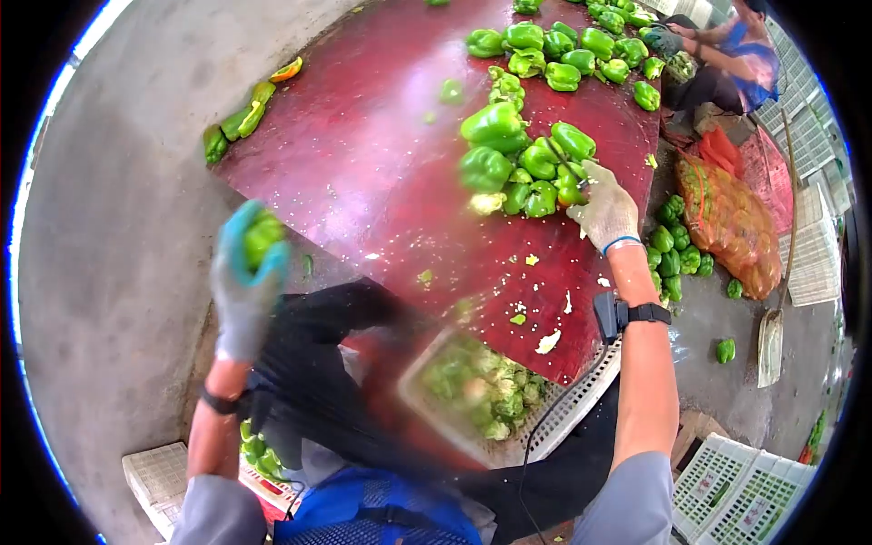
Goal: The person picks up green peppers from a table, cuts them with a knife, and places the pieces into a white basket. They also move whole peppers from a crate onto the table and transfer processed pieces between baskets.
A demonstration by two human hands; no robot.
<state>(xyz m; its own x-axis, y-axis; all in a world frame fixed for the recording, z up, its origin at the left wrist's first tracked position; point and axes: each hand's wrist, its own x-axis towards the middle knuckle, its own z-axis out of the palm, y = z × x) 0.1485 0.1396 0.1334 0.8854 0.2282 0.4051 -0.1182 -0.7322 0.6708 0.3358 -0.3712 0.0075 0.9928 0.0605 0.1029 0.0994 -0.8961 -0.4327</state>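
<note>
In my left hand, gloved in grey and teal, a green bell pepper is gripped off the left side of the red board. My right hand, in a pale knit glove, is closed on a thin dark knife. The blade lies over a cluster of green bell peppers near the board's right edge, fingertips right at the closest ones. A white crate of pepper cores and trimmings stands below the board, between my legs. White seeds and scraps are scattered across the board.
More green peppers lie at the board's far end, where another person sits. A full orange mesh sack and loose peppers are on the floor at right. White crates stand lower right; split peppers lie at the left edge.
</note>
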